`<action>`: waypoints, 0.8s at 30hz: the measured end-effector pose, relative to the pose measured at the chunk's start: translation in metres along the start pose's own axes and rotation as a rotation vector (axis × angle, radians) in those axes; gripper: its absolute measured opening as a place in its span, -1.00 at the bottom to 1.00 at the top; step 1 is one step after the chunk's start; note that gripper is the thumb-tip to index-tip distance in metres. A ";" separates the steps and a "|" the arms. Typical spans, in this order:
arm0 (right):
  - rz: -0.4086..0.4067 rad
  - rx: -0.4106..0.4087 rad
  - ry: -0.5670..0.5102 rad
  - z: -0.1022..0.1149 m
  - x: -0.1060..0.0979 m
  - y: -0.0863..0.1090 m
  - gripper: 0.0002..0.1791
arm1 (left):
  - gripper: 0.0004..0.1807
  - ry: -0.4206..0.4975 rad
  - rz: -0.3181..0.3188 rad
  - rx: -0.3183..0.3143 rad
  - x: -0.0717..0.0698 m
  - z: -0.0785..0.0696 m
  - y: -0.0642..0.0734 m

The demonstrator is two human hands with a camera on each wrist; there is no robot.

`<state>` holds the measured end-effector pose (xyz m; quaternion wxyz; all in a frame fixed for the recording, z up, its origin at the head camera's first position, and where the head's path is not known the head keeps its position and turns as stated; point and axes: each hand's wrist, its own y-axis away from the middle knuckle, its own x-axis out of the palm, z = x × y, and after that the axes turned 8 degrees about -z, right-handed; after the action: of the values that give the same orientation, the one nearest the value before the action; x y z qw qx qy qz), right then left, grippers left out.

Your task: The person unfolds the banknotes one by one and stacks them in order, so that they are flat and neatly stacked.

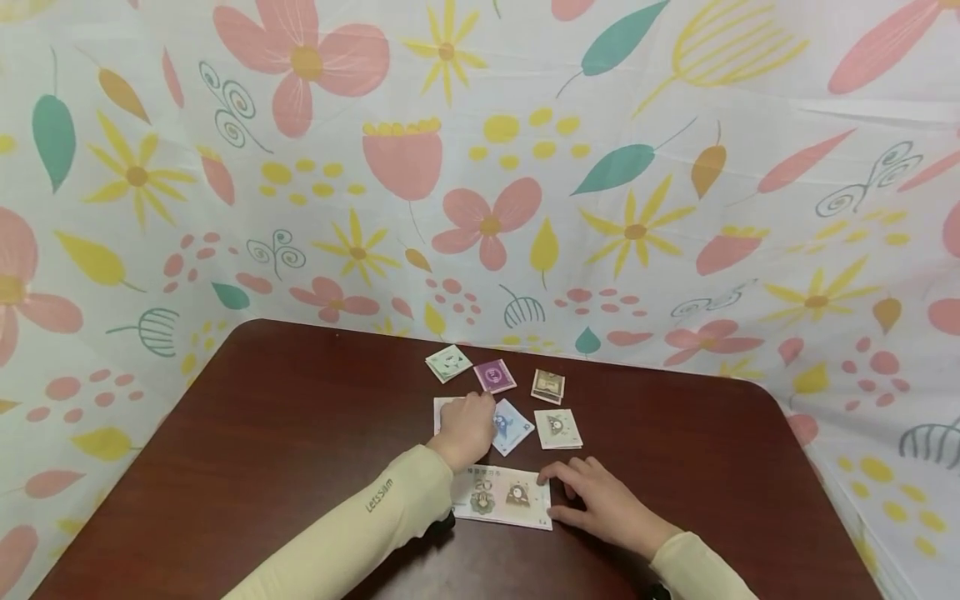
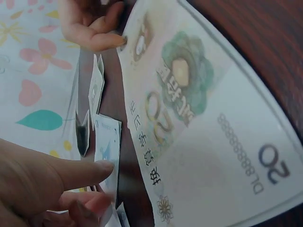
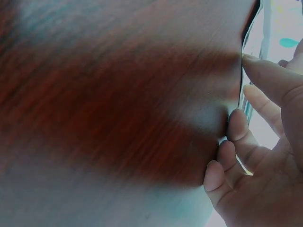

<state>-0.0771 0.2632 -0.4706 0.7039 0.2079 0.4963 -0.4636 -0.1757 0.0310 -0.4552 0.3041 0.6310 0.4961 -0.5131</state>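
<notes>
Head view: flat 20 note (image 1: 501, 500) lies unfolded on the brown table (image 1: 315, 433), nearest the person. Left hand (image 1: 467, 427) reaches beyond it, partly covering a pale folded note (image 1: 442, 407); blue folded note (image 1: 513, 428) lies just beside its fingers. Right hand (image 1: 603, 504) at the right end of the flat 20 note, index and thumb at its edge. Grey folded note (image 1: 558, 428) right of the blue one; brown folded note (image 1: 548, 385) behind the grey. Purple folded note (image 1: 495, 377) behind the blue; green folded note (image 1: 448, 363) farther left. Pale yellow sleeves (image 1: 375, 517) on both arms; floral cloth (image 1: 487, 167) hangs behind the table.

Left wrist view: one left-hand digit extends over the blue folded note, the other visible fingers bent beneath. Cannot tell whether the note is pinched or only touched. Flat 20 note fills the right side, large "20" and serial legible; right hand touches its far corner.

Right wrist view: right-hand fingers loosely bent and spread, tips at the table surface, not closed round anything. Thin pale edge by the uppermost fingertip; identity unclear.
</notes>
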 end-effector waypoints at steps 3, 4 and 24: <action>0.006 -0.008 -0.009 -0.001 0.001 0.000 -0.62 | -0.68 -0.036 0.005 -0.008 0.000 -0.001 0.001; 0.006 -0.009 -0.009 -0.001 0.002 0.000 -0.62 | -0.66 -0.045 0.004 -0.013 0.000 -0.001 0.001; -0.042 -0.032 0.016 -0.003 0.005 0.004 -0.61 | -0.75 0.114 -0.063 -0.051 0.012 0.017 0.003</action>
<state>-0.0747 0.2656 -0.4770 0.6933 0.1899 0.5134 -0.4687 -0.1785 0.0187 -0.4723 0.2748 0.6354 0.5452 -0.4728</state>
